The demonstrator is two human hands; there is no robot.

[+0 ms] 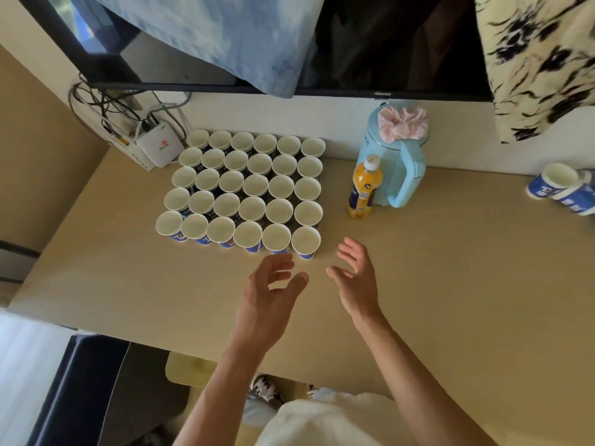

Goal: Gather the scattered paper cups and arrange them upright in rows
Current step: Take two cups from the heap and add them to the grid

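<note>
Several white paper cups with blue print stand upright in tight rows, forming a block of cups (244, 188) on the beige table (450, 284). The nearest corner cup (306, 241) stands at the block's front right. My left hand (270, 291) and my right hand (357, 278) hover just in front of that corner, palms facing each other, fingers relaxed and holding nothing. Two more cups (560, 191) lie on their sides at the table's far right edge.
A light blue kettle (396, 162) with a pink scrunchie on its lid and an orange drink bottle (363, 188) stand right of the block. A white router (159, 148) with cables sits at back left. A dark TV screen (386, 43) hangs above, draped with cloths.
</note>
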